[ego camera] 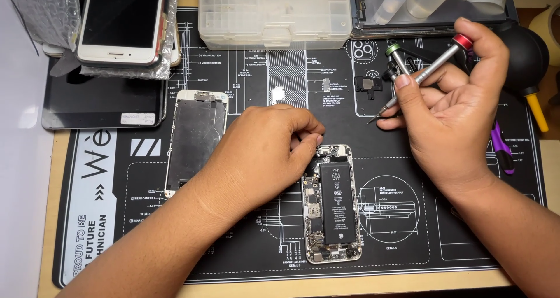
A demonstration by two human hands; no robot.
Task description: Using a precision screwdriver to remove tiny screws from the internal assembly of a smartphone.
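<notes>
Left hand (265, 152) pinched at opened phone's (331, 203) top edge, mid-mat, perhaps on a tiny part | right hand (452, 108) gripped red-capped screwdriver (417, 79), raised | best kept steady, tip aligned before lowering.

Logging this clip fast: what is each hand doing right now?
Left hand: fingertips pinched at the top edge of the opened silver phone body; any held part is hidden.
Right hand: closed on a slim red-capped metal screwdriver.

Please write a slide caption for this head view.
Left hand touches an opened phone's top edge; right hand holds a red-capped metal screwdriver.
</notes>
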